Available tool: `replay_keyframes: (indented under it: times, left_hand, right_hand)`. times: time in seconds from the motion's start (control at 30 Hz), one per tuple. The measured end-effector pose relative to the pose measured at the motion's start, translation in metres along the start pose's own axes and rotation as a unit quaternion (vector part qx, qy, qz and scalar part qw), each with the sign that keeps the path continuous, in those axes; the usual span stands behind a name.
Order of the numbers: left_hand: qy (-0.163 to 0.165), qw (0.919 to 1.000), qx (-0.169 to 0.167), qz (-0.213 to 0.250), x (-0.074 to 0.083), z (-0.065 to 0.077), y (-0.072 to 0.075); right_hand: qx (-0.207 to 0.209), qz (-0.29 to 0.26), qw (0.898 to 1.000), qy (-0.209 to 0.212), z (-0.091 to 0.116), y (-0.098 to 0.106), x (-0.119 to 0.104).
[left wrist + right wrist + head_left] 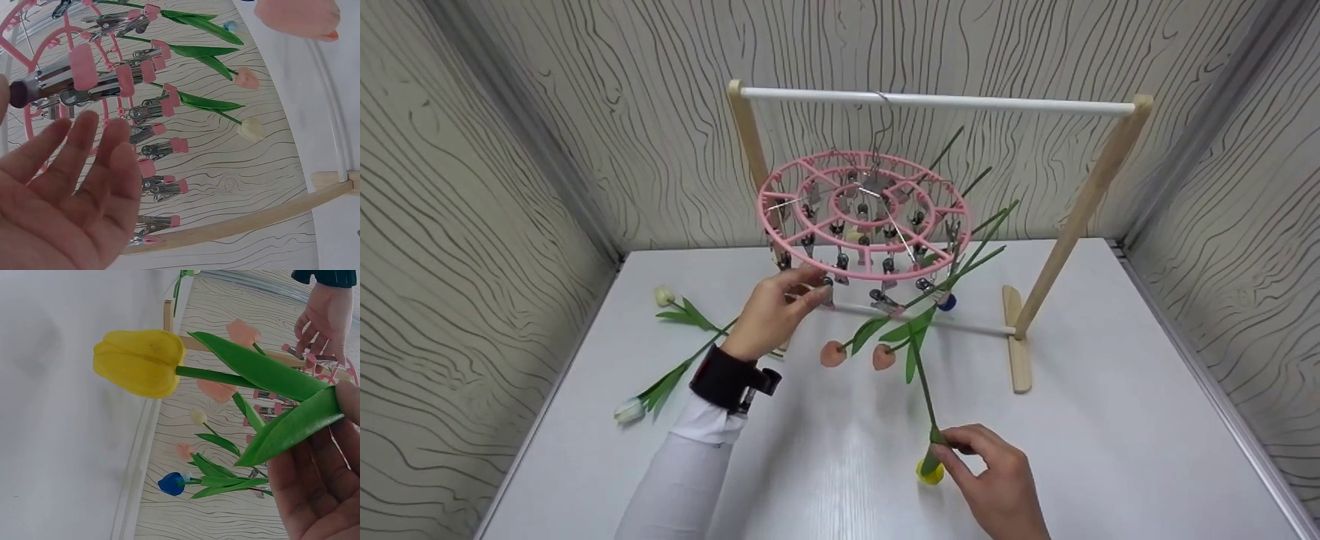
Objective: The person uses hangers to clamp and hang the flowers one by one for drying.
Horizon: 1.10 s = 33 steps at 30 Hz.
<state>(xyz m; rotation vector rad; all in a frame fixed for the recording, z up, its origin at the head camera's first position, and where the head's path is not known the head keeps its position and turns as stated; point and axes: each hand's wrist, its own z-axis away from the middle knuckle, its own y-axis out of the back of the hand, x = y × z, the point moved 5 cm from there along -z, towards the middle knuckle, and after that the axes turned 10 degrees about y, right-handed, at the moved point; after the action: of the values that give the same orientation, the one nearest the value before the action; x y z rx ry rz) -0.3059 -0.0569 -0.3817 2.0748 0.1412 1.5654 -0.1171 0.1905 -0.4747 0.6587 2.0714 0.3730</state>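
My left hand (pixel 771 315) is at the near left rim of a round pink clip hanger (pixel 866 274), thumb and finger pinching a metal clip (pixel 53 79) with pink tips. In the left wrist view its other fingers hang loosely below that clip. My right hand (pixel 997 476) pinches a yellow tulip (pixel 138 363) by its green leaves and stem, the flower head pointing down toward the table. Two pink tulips (pixel 833 353) hang head down from clips at the hanger's front right. A blue tulip (pixel 171 484) and a white tulip (pixel 251 129) also hang there.
The hanger hooks onto a white bar (pixel 997 103) between wooden posts (pixel 1084 214). Two whitish tulips (pixel 630 409) lie on the white table (pixel 1117 450) at the left. Patterned panels (pixel 660 135) stand around the table, and stems stick out at the hanger's right.
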Motion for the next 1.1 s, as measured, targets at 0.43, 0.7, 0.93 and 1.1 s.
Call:
replay_keyframes:
  times: [0.43,0.7,0.93,1.1]
  left_hand:
    - [-0.006,0.9946,-0.091,0.049,0.021,-0.002,-0.014]
    - [-0.008,0.9893,-0.113,0.092,0.026,-0.001,-0.027]
    - [0.004,0.9801,-0.124,0.155,0.030,0.003,-0.038]
    - [0.016,0.9762,-0.112,0.185,0.045,0.013,-0.043]
  right_hand:
    - [0.016,-0.004,1.000,0.019,0.000,0.003,-0.001]
    - [0.015,-0.013,1.000,0.006,-0.002,0.005,-0.001]
    - [0.008,-0.020,1.000,-0.017,-0.006,0.006,0.001]
    - [0.022,-0.031,0.999,-0.012,-0.017,0.008,0.000]
